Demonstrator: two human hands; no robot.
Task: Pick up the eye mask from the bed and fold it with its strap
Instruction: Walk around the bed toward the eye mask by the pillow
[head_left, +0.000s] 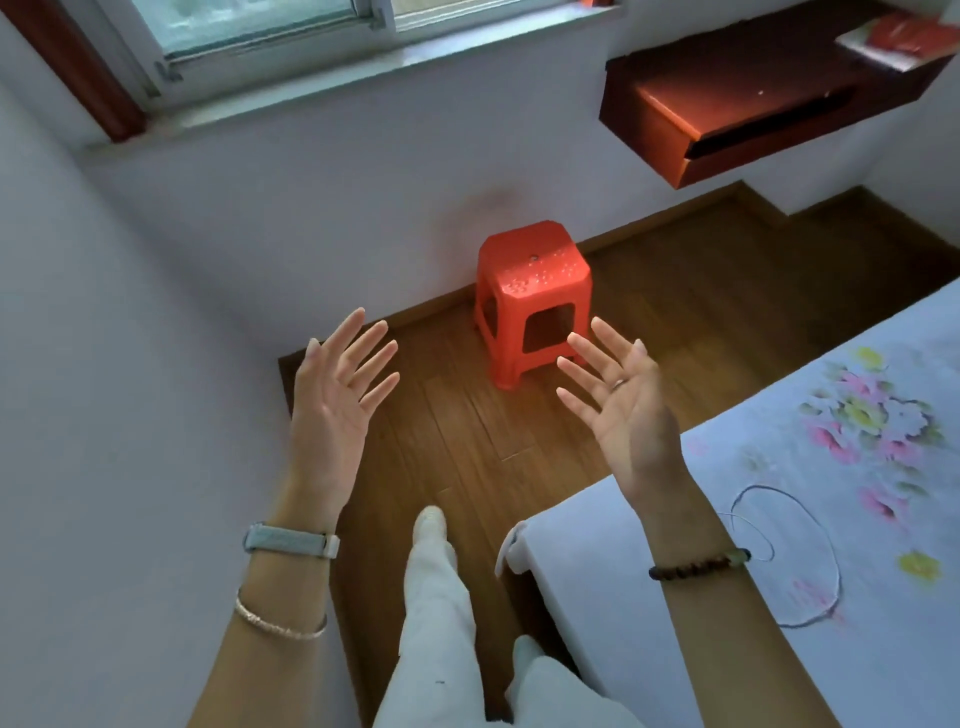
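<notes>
1. Lying on the bed (597, 597), a thin dark loop of cord (826, 551) is the only thing that could belong to the eye mask; I judge it to be the strap, but the mask's padded part is not to be made out, so I cannot tell whether it is hidden or out of view.
2. Resting slack and open in a rough circle on the flowered sheet, the loop sits near the bed's front edge, which suggests it is simply lying loose, ready to be lifted.
3. Against the bed, the right hand (623, 400) hangs above its near corner, palm up and fingers spread, holding nothing; the loop lies below and to the outer side of that wrist, apart from it.
4. The left hand (337, 395) is held off the bed over the wooden floor (467, 431), likewise spread wide and bare of anything.
5. Both palms shown open reads as a starting pose; nothing is gripped yet.
6. Beyond the bed's corner stands a red stool (532, 296) against the wall.
</notes>
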